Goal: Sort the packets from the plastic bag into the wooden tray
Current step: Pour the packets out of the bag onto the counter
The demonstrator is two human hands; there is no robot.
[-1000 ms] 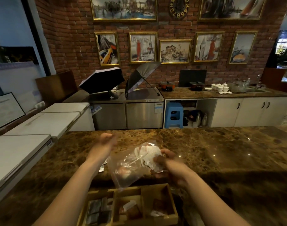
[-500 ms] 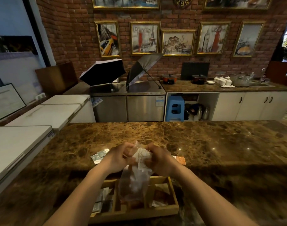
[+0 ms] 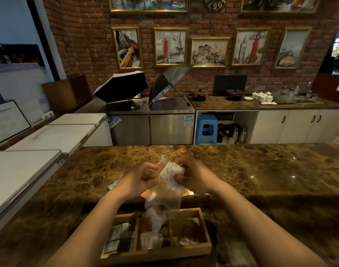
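A clear plastic bag hangs upright between my hands above the wooden tray. My left hand pinches the bag's top left edge. My right hand grips the top right, closed around white packets near the bag's mouth. Brown and white packets sit in the bag's lower end, which dips toward the tray's middle compartment. The tray has three compartments: dark grey packets on the left, white and brown ones in the middle, brown ones on the right.
The tray stands on a brown marble counter near its front edge. Loose packets lie on the counter behind the bag: a greenish one at left, orange ones under my wrists. White chest freezers stand to the left.
My left hand came in from the side and took the bag's top edge. The bag swung from lying sideways in my right hand to hanging upright over the tray.
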